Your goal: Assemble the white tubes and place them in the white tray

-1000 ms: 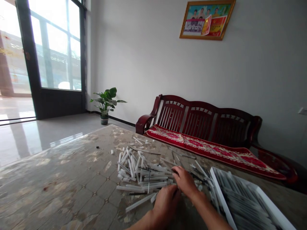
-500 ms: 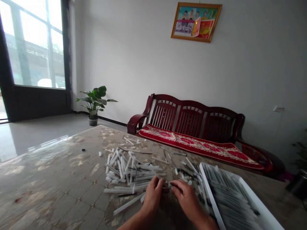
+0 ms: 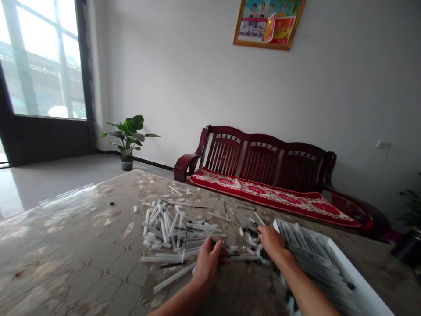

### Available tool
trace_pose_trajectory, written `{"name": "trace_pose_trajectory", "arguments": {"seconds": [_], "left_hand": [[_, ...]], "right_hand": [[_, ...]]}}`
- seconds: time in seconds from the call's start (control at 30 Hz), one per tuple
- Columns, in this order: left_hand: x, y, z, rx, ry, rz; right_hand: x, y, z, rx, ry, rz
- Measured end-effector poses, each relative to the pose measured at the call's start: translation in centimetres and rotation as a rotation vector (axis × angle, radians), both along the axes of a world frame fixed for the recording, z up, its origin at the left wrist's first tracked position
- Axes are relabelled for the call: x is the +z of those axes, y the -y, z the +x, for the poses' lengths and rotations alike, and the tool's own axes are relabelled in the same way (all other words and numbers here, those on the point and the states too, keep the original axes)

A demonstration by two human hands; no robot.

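Left hand [image 3: 208, 258], right hand [image 3: 271, 242], both curled, can't tell on what; one tube heap [image 3: 167, 228] beside left, one tray [image 3: 364, 284] beside right!

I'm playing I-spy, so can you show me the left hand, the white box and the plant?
Left hand [image 3: 207, 260]: head view, back of the hand.
White box [image 3: 365, 289]: head view, its right wall.
Plant [image 3: 129, 127]: head view, its leaves.
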State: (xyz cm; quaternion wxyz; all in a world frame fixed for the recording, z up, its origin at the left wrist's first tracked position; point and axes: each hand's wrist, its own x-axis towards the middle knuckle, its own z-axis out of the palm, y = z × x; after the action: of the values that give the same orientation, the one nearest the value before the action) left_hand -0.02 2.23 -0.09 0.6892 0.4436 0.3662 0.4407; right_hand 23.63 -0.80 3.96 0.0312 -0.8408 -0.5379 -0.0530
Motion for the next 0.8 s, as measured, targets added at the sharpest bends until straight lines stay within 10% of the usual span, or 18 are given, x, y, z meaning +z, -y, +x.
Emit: {"name": "trace_pose_trajectory", "arguments": {"seconds": [0.5, 0.8], "left_hand": [[0.5, 0.5, -0.4, 0.041, 0.120, -0.078], [1.2, 0.9, -0.3, 0.074, 0.329, -0.290]], "right_hand": [[0.5, 0.9, -1.0, 0.051, 0.049, 0.050], [-1.4, 5.8, -8.2, 0.389, -0.505, 0.444]]}}
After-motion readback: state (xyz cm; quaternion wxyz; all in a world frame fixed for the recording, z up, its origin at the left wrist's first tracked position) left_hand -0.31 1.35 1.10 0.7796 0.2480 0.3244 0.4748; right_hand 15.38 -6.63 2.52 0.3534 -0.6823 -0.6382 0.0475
